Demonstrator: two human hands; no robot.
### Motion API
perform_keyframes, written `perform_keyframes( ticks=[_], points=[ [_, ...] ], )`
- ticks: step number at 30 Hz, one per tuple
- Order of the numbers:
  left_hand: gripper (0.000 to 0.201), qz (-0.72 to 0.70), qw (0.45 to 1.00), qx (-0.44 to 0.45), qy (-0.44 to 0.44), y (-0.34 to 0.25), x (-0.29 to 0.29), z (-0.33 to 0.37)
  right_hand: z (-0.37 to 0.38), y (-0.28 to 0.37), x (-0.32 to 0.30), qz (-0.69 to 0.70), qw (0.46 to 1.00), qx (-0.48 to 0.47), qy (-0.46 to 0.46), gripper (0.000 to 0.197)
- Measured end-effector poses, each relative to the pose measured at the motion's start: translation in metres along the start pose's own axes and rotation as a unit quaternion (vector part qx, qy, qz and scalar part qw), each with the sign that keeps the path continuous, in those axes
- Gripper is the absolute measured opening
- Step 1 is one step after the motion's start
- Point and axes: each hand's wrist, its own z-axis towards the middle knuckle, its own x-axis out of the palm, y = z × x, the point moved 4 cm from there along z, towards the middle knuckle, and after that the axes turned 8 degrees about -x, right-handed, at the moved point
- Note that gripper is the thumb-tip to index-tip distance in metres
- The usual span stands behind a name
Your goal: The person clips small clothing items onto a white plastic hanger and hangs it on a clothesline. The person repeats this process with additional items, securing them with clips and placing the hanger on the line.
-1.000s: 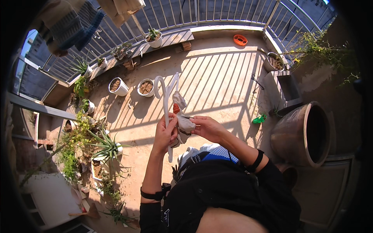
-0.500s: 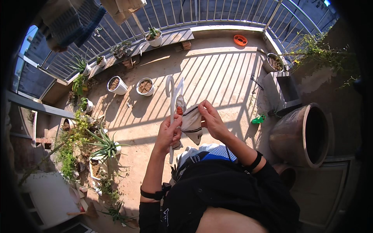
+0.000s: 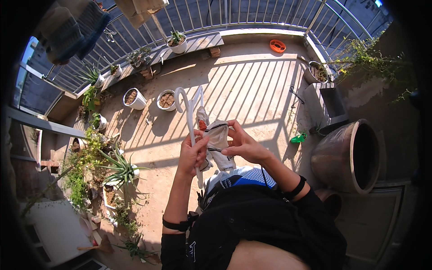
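Left hand (image 3: 192,152) closed round white plastic hanger (image 3: 189,121), hook end up, probably to keep it steady. Same hand pinches edge of white sock (image 3: 219,144). Right hand (image 3: 243,145) fingers closed on sock's opposite side, stretching fabric between the hands. Sock sits just right of hanger stem, touching it, at chest height over balcony floor (image 3: 252,90). Large brown clay jar (image 3: 348,155) well apart on the right.

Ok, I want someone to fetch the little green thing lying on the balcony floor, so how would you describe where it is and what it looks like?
Start at the big brown clay jar standing on the right of the balcony. Just left of its upper side, a small bright green object lies on the sunlit concrete floor, below the dark rectangular planter. It is the only vivid green plastic-looking item there; everything nearby is brown, grey or leafy.
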Motion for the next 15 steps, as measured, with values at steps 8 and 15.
perform_keyframes(
  ticks=[8, 15],
  points=[
    [0.016, -0.043, 0.998, -0.036, 0.018, 0.009, -0.003, 0.005, 0.0, 0.006, 0.002, 0.055, 0.998, 0.02, 0.029, 0.095],
    [0.034, -0.024, 0.999, -0.03, 0.033, 0.001, 0.0, -0.004, -0.004, -0.005, -0.005, -0.085, 0.996, -0.013, 0.01, 0.082]
  ],
)
